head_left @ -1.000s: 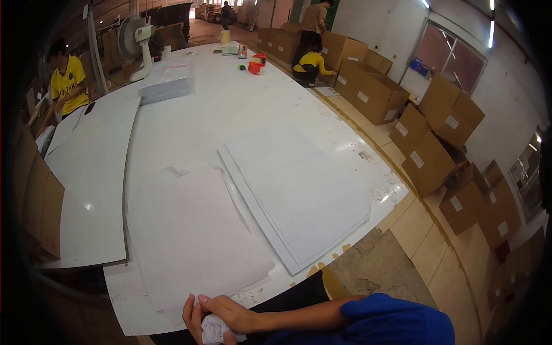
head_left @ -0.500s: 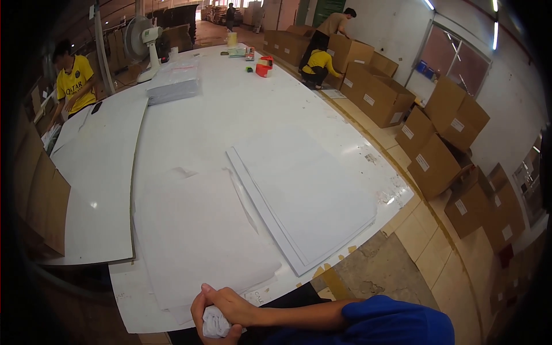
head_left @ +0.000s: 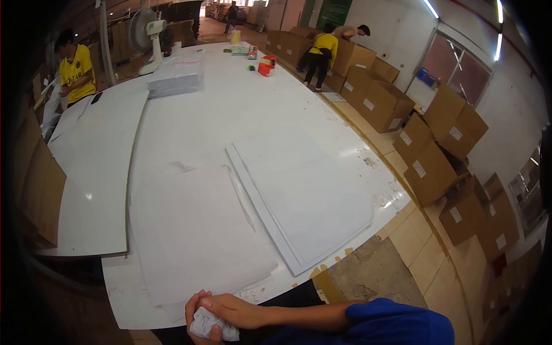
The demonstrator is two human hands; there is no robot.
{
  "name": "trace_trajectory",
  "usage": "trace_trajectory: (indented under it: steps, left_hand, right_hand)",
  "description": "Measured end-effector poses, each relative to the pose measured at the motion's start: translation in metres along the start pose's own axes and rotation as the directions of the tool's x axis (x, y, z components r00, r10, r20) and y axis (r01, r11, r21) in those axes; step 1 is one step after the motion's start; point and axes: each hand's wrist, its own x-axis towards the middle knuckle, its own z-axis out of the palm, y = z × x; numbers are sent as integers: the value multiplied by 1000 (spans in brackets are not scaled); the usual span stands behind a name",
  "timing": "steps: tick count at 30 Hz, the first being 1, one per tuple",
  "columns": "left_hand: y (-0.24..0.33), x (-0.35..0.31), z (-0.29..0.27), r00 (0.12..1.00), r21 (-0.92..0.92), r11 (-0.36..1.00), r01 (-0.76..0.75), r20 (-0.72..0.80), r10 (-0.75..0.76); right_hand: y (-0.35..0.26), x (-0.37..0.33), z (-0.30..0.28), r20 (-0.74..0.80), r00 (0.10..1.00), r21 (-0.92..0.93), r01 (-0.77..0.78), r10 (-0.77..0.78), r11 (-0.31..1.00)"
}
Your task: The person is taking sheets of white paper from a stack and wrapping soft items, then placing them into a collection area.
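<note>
At the table's near edge, my two hands are cupped together around a crumpled white wad, which looks like paper. My right hand presses on it from the right, its forearm in a blue sleeve. Curled about its left side are the fingers of my left hand, partly cut off by the lower edge. Just beyond lies a loose pile of thin white sheets, creased at its far corner. Beside it on the right is a neater stack of bluish-white sheets. My hands touch neither stack's middle.
The white table bears a wrapped stack, a red tape dispenser and a standing fan beside it. Cardboard boxes line the right wall. Co-workers stand at left and by the boxes.
My hands and the wad have shifted slightly left, and more of the wad shows. By the boxes, the crouching co-worker in yellow has risen and another bends lower. The left co-worker's hands have come up.
</note>
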Motion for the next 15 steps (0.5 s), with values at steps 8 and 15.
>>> trace_trajectory:
  steps: [8, 15]
  left_hand:
    - [26, -3, -20, 1000, 173, 985, -24, 15, 21]
    - [25, -16, -28, 982, 422, 887, -188, 55, 182]
  right_hand:
    - [-27, -8, -11, 357, 934, -178, 100, -31, 979]
    - [-44, -1, -14, 403, 898, -257, -71, 174, 964]
